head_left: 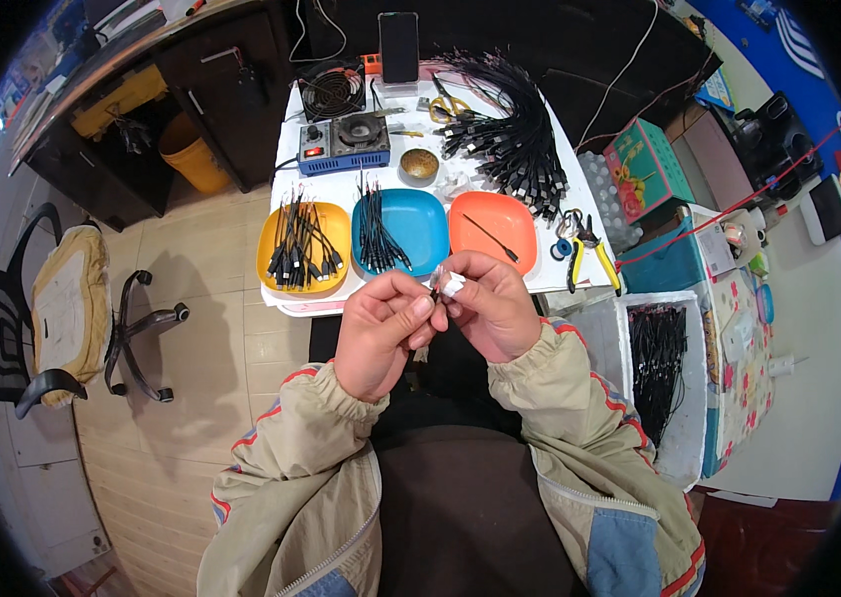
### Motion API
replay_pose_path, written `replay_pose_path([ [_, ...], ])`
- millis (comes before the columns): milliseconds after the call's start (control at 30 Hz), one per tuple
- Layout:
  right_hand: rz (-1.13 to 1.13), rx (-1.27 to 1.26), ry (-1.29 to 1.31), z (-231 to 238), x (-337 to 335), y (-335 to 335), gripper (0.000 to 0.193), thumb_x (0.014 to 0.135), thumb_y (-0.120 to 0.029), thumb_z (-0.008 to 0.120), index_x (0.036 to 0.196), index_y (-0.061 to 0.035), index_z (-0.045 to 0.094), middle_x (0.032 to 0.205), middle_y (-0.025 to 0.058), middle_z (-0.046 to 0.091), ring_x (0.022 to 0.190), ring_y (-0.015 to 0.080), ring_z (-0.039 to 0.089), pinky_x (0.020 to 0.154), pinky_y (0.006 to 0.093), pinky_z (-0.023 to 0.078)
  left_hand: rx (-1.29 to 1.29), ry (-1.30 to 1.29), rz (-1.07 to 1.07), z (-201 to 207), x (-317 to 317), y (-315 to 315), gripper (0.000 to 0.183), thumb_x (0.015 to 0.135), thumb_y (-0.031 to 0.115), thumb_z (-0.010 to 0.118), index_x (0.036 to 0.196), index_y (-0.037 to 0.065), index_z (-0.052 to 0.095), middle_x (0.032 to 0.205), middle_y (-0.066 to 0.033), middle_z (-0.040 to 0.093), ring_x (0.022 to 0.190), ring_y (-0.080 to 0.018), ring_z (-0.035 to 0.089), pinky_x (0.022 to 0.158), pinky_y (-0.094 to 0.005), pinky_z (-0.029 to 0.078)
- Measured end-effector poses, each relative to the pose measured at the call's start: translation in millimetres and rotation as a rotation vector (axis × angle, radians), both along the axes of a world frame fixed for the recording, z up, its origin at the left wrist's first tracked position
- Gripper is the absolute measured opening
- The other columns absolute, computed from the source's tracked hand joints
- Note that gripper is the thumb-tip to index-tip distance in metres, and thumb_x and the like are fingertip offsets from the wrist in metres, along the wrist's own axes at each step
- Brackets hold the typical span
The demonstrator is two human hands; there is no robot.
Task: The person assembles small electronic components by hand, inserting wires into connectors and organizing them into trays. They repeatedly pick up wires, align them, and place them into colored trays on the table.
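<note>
My left hand (382, 326) and my right hand (495, 306) meet in front of the table's near edge, fingertips pinched together. Between my left thumb and fingers shows the dark end of a small black cable (434, 296); most of it is hidden. A small white piece (454, 284) sits at my right thumb and fingertips; whether it is held or wrapped on the thumb I cannot tell. Just beyond lie a yellow tray (266, 235) and a blue tray (430, 214), each with several short black cables, and an orange tray (470, 207) with one cable (492, 239).
A blue soldering station (346, 149), a fan (332, 95), a round tin (418, 164) and an upright phone (398, 48) stand farther back. A big black cable bundle (515, 139) and yellow-handled pliers (589, 254) lie right. A white box (696, 388) of cables stands right; a chair (67, 308) left.
</note>
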State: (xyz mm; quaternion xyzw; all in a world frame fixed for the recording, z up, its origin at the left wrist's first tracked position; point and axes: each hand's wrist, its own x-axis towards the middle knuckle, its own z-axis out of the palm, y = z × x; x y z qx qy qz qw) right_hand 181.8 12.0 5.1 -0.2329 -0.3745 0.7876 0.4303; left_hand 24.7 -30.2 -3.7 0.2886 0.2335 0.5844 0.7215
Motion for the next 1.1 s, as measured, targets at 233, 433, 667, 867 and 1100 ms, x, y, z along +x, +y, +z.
replay_pose_path([
  [233, 0.057, -0.02, -0.034, -8.9, 8.7, 13.7, 0.02, 0.09, -0.009, 0.059, 0.108, -0.0023, 0.055, 0.091, 0.0035, 0.06, 0.08, 0.0107, 0.058, 0.068, 0.0238, 0.046, 0.129, 0.401, 0.08, -10.4, -3.6, 2.8, 0.014, 0.093, 0.002, 0.055, 0.105, -0.004, 0.059, 0.082, -0.0119, 0.065, 0.062, -0.0082, 0.051, 0.056, -0.0195, 0.039],
  [433, 0.374, -0.419, 0.221, -45.1, 10.9, 27.4, 0.025, 0.091, -0.015, 0.058, 0.114, -0.0056, 0.052, 0.089, 0.0021, 0.059, 0.076, 0.0106, 0.056, 0.066, 0.0251, 0.046, 0.15, 0.547, 0.051, -25.5, -2.4, 8.7, 0.021, 0.092, 0.001, 0.057, 0.112, -0.006, 0.06, 0.082, -0.0091, 0.067, 0.074, -0.0095, 0.06, 0.066, -0.0209, 0.048],
  [667, -0.504, 0.835, -1.565, -82.3, 53.3, 103.6, 0.019, 0.079, -0.015, 0.066, 0.093, -0.0029, 0.061, 0.091, 0.011, 0.061, 0.087, 0.0262, 0.062, 0.074, 0.0388, 0.051, -0.006, 0.359, 0.145, -39.4, -6.8, 28.1, 0.015, 0.094, 0.005, 0.056, 0.103, -0.005, 0.061, 0.08, -0.0083, 0.064, 0.061, -0.0054, 0.047, 0.055, -0.0185, 0.037],
  [867, -0.247, 0.83, -1.793, -84.5, 53.9, 116.3, 0.016, 0.077, -0.012, 0.062, 0.089, -0.001, 0.063, 0.089, 0.0142, 0.063, 0.084, 0.0296, 0.062, 0.073, 0.0404, 0.052, -0.087, 0.284, 0.167, -43.6, -0.4, 30.8, 0.016, 0.094, 0.007, 0.056, 0.104, -0.005, 0.061, 0.084, -0.0106, 0.067, 0.067, -0.0084, 0.056, 0.058, -0.019, 0.042],
  [1100, -0.108, 0.076, -0.562, -24.6, 27.5, 39.8, 0.015, 0.087, -0.005, 0.06, 0.099, 0.0026, 0.058, 0.089, 0.0068, 0.064, 0.067, 0.0137, 0.062, 0.061, 0.0246, 0.05, -0.151, 0.054, 0.322, -24.7, 32.4, 48.5, 0.019, 0.095, 0.011, 0.056, 0.105, -0.005, 0.059, 0.097, -0.0153, 0.068, 0.084, -0.0187, 0.066, 0.073, -0.027, 0.053],
])
